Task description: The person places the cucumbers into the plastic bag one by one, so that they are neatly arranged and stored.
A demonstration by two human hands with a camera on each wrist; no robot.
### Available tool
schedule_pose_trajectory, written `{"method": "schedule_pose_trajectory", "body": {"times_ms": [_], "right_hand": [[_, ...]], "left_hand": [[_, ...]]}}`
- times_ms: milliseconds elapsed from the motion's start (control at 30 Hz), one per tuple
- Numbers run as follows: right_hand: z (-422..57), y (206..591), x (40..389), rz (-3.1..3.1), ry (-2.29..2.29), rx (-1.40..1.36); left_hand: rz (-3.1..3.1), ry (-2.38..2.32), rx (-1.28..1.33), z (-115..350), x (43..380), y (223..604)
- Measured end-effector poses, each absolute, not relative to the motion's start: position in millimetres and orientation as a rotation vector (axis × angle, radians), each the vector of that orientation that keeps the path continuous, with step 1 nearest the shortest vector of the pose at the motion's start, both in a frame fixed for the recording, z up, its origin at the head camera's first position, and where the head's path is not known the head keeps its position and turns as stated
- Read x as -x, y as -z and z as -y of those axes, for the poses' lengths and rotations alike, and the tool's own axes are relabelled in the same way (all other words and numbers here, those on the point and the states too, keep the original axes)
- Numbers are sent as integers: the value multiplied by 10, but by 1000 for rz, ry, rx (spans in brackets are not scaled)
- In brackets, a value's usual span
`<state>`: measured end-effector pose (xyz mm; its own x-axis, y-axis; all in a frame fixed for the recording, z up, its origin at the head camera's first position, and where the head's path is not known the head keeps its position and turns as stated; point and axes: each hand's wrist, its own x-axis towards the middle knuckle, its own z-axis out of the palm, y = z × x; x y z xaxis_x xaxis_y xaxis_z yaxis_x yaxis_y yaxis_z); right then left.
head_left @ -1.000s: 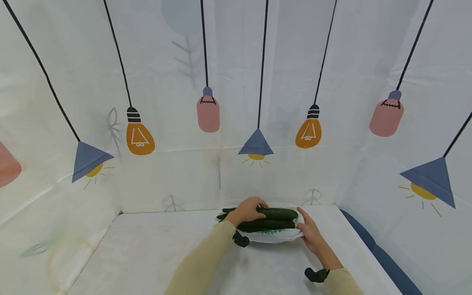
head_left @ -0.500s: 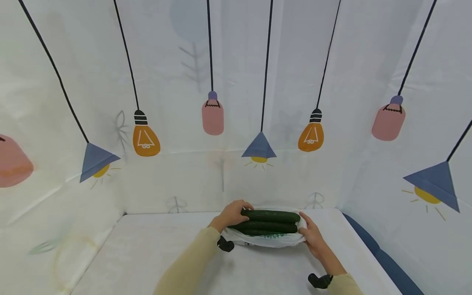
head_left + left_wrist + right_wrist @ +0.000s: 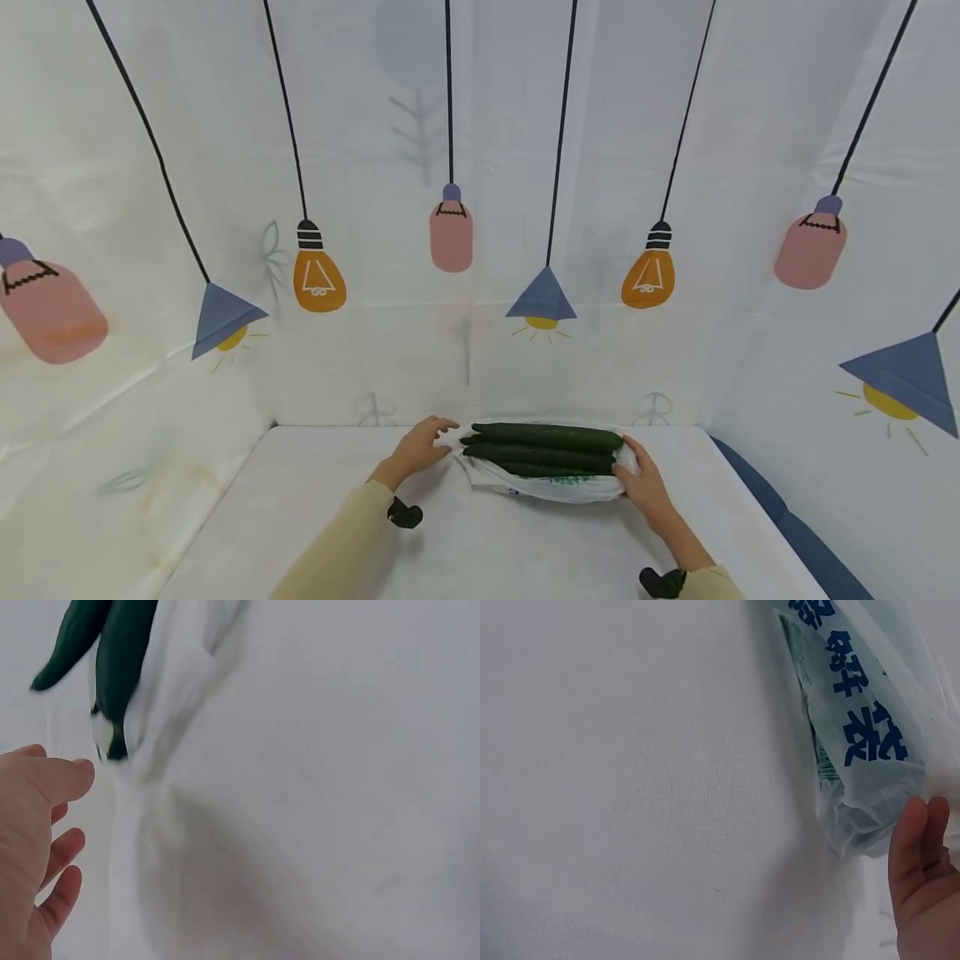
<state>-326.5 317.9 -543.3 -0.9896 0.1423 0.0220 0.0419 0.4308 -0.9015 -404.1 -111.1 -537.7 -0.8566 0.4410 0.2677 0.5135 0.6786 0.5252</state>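
Several long dark-green cucumbers (image 3: 543, 457) lie side by side in a white plastic bag (image 3: 570, 489) toward the back of the table, their upper sides uncovered. Just off the bag's left end is my left hand (image 3: 414, 452), fingers spread and holding nothing. The left wrist view has its thumb near the tip of one cucumber (image 3: 124, 660). At the opposite end, my right hand (image 3: 647, 483) holds the bag's edge between thumb and fingers, beside the cucumber ends. Blue printed characters and green print mark the bag's side (image 3: 870, 780) in the right wrist view.
The white tabletop (image 3: 480, 550) meets a white curtain (image 3: 360, 358) printed with hanging lamps behind and on both sides. Something dark blue (image 3: 780, 508) runs along the table's right edge. A black band with a small mount (image 3: 662, 582) sits on the right wrist.
My left hand has let go of the cucumbers and moved left, off the bag's end. The cucumbers now lie more evenly together. My right hand stays at the bag's right end.
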Motion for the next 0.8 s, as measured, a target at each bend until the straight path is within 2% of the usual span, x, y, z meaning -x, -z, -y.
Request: {"method": "schedule_pose_trajectory", "body": {"times_ms": [433,800], "right_hand": [[-3359,5340,3194,2653,-1522,69],[-3564,5160,3218,2750,-1149,-136]], "left_hand": [[2799,903,539,1933,3725,5558],[2766,631,477,2705,3496,5297]]}}
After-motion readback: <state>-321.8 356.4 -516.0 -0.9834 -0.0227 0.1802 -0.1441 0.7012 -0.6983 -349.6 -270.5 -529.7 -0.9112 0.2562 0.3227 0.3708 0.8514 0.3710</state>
